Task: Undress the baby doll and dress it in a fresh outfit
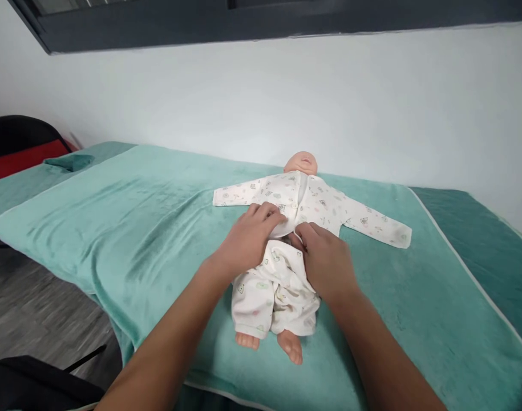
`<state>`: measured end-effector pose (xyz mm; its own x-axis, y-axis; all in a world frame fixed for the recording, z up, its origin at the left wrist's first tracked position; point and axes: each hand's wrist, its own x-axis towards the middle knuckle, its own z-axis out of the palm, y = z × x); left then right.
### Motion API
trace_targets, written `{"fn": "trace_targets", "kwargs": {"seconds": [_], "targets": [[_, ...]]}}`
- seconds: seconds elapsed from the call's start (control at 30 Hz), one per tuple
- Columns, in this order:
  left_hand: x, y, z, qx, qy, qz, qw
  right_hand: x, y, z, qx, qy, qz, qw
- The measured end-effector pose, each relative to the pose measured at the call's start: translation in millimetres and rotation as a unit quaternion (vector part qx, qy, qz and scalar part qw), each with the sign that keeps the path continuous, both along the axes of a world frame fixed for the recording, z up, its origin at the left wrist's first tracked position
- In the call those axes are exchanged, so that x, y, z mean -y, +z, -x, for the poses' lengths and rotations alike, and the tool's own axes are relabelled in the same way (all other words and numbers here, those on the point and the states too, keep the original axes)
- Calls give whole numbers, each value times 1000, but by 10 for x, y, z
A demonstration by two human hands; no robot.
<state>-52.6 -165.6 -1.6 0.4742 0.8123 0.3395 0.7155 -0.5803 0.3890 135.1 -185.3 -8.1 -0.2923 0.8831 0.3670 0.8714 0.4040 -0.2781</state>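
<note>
A baby doll (301,162) lies on its back on a teal blanket (149,228), dressed in a white printed top (320,205) and matching trousers (264,297). Its sleeves spread out to both sides and its bare feet (286,342) point towards me. My left hand (247,240) rests on the doll's belly, its fingers bent and pinching the lower hem of the top. Just right of the belly, my right hand (324,260) curls its fingers on the same hem. The two hands almost touch at the doll's waist.
The blanket covers a table against a white wall (261,97). A darker teal cover (483,240) shows at the right. A folded teal cloth (68,162) lies at the far left, near a black and red chair (21,148). Grey floor (33,308) lies lower left.
</note>
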Motion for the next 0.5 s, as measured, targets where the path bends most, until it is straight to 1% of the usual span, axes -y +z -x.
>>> {"fn": "trace_targets", "kwargs": {"seconds": [0.07, 0.1, 0.13, 0.17, 0.2, 0.23, 0.27, 0.33, 0.37, 0.4, 0.43, 0.47, 0.5], "targets": [[-6, -10, -65, -10, 32, -35, 999, -21, -29, -14, -45, 10, 4, 999], [-16, -24, -91, 3, 47, -48, 998, -29, -46, -20, -79, 7, 11, 997], [-32, -43, -110, 33, 63, -55, 996, -36, -62, -24, -120, 0, 20, 993], [-52, -66, -121, 83, 84, -55, 991, -41, -76, -28, -168, -8, 29, 985], [-78, -95, -121, 151, 113, -49, 981, -44, -88, -31, -223, -15, 35, 974], [-108, -130, -108, 229, 145, -37, 962, -46, -98, -37, -283, -20, 39, 958], [-143, -172, -80, 314, 177, -22, 932, -48, -107, -49, -344, -26, 39, 938], [-228, -288, 18, 473, 227, 9, 851, -53, -131, -106, -452, -53, 27, 890], [-278, -361, 87, 538, 239, 20, 809, -55, -150, -156, -493, -72, 14, 867], [-331, -440, 167, 588, 243, 34, 771, -58, -175, -224, -525, -96, -3, 845], [-387, -522, 254, 622, 247, 41, 742, -60, -206, -309, -549, -125, -24, 826], [-442, -602, 346, 639, 252, 50, 725, -60, -241, -407, -566, -155, -45, 808], [-493, -672, 440, 648, 257, 65, 714, -55, -277, -517, -577, -189, -59, 793]]}}
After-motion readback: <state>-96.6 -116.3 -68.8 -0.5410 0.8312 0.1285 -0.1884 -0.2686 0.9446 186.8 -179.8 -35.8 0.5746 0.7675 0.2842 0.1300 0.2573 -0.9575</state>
